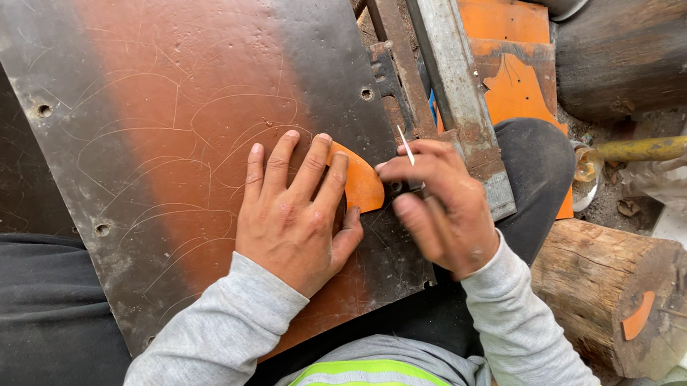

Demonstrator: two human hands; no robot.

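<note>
No packages, labels, signs — no screens.

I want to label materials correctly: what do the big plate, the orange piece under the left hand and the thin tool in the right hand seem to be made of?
Plate: likely sheet steel, dull grey with rust-brown patches, drilled holes and scratched curves.
Orange piece: smooth, even colour, perhaps plastic or painted sheet; unclear.
Tool: thin pale pin, probably metal, too small to tell.
</note>
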